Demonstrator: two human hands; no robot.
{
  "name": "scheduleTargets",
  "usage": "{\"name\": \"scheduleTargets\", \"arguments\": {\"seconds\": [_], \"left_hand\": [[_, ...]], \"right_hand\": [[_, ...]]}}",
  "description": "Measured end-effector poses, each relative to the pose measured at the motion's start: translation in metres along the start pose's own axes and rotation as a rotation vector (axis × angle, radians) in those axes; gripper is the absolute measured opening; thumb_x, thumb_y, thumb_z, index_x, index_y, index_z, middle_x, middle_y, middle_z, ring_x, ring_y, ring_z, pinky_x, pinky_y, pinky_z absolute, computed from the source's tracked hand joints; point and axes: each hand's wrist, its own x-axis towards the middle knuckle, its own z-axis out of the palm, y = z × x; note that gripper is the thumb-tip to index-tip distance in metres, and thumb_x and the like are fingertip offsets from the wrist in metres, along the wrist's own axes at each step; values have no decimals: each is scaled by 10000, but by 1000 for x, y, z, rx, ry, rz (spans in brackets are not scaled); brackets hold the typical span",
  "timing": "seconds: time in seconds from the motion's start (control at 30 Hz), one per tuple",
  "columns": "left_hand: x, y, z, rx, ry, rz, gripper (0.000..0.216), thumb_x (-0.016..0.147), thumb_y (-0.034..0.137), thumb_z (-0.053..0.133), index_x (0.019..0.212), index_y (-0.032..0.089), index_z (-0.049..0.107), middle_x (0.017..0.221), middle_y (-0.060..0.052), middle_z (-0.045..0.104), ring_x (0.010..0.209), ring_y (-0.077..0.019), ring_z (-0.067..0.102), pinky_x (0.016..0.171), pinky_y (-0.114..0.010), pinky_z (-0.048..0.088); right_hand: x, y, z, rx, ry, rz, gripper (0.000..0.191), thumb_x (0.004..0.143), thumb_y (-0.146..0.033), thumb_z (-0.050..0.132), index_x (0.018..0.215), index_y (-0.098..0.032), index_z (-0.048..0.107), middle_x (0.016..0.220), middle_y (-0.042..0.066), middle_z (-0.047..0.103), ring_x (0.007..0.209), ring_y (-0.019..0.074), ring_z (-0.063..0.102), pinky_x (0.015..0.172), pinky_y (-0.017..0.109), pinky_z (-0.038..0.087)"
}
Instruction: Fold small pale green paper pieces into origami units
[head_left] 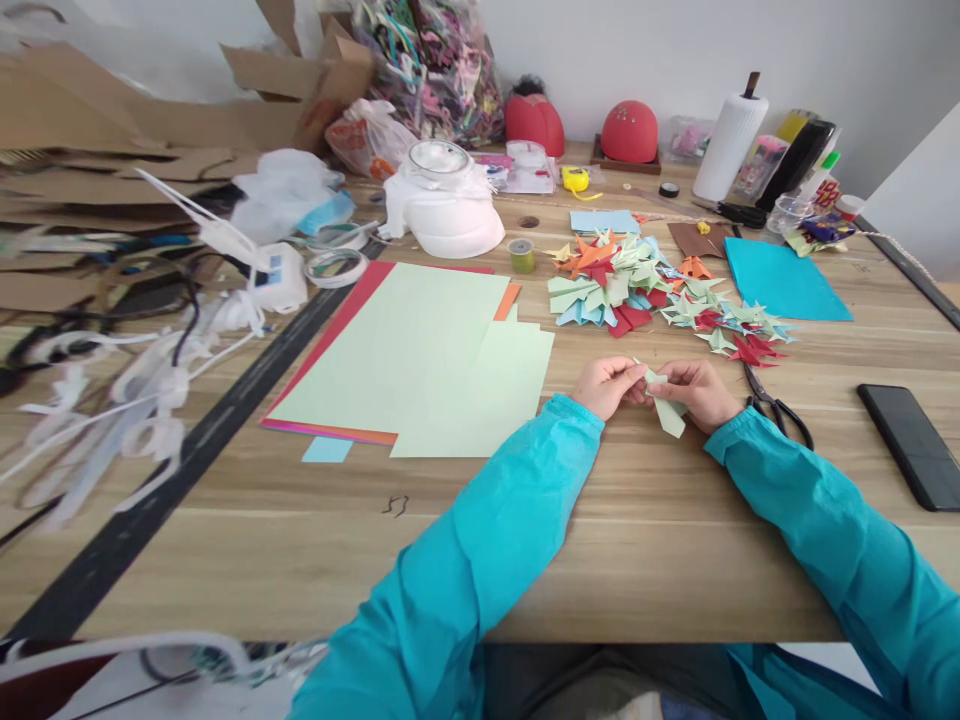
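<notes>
A partly folded piece of pale green paper [668, 416] is held between my two hands above the wooden table. My left hand [604, 386] pinches its upper left end with thumb and fingers. On the other side, my right hand [703, 392] grips the paper's right edge, its fingers closed. Just beyond my hands lies a heap of folded paper cranes [630, 280] in green, red, orange and blue. Black-handled scissors [780, 412] rest right of my right hand, partly hidden by the sleeve. Left of my hands are sheets of pale green paper [405, 340] over red and orange ones.
A black phone [911, 445] lies at the right. Behind the cranes are a turquoise sheet [784, 280] and a yellow tape measure [575, 180]. A green thread spool [521, 256] stands beyond the paper stack. Tangled white cords [157, 400] and cardboard [150, 110] crowd the left.
</notes>
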Motion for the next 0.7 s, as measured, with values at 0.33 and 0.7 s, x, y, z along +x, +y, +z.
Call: {"name": "scheduleTargets", "arguments": {"seconds": [0.33,0.7], "left_hand": [[-2,5,3,-24,201,68,255,646,366,664,614,125,586,489,11,564,470,-80,515,514,-214,443],[3,-3,0,-148,148,16,317,688,439,605,629,133,549,530,0,548,470,-88,518,485,-218,432]], "right_hand": [[0,-1,-1,-42,-4,47,254,525,-342,765,629,-145,642,573,21,652,448,104,517,419,218,365],[-1,-1,2,-62,16,6,252,526,-347,767,615,-146,644,568,20,649,447,102,508,423,223,366]]}}
